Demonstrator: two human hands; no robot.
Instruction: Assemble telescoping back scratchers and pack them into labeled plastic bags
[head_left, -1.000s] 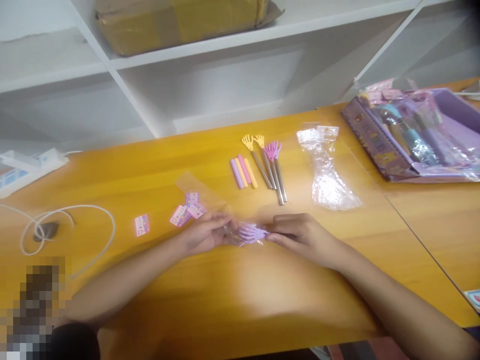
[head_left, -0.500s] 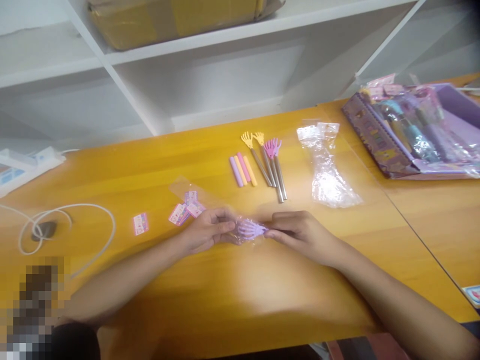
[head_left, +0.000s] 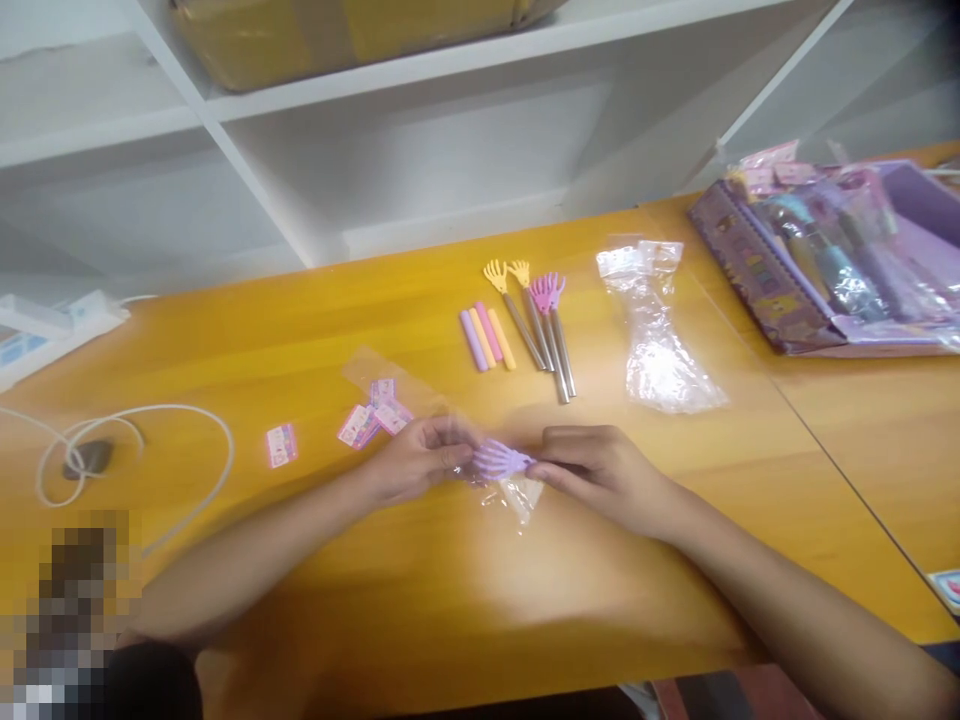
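A small purple hand-shaped scratcher (head_left: 500, 459) lies between my two hands over the yellow table (head_left: 420, 590). My left hand (head_left: 416, 458) pinches its claw end and the clear plastic wrapper (head_left: 516, 494), which hangs loose below the claw. My right hand (head_left: 600, 468) is closed around the handle end, which is hidden under the fingers. Beyond my hands lie several unwrapped scratchers (head_left: 541, 320) with yellow and pink claws and three pastel handle sleeves (head_left: 487, 339).
A pile of empty clear bags (head_left: 654, 335) lies right of the scratchers. Small pink cards (head_left: 373, 417) and one apart (head_left: 282, 445) sit left. A purple box of packaged items (head_left: 825, 255) stands far right. A white cable (head_left: 135, 440) loops at left. White shelving (head_left: 360, 160) rises behind.
The clear wrapper has slid off the purple claw and now hangs below it. Both hands have stayed in nearly the same place.
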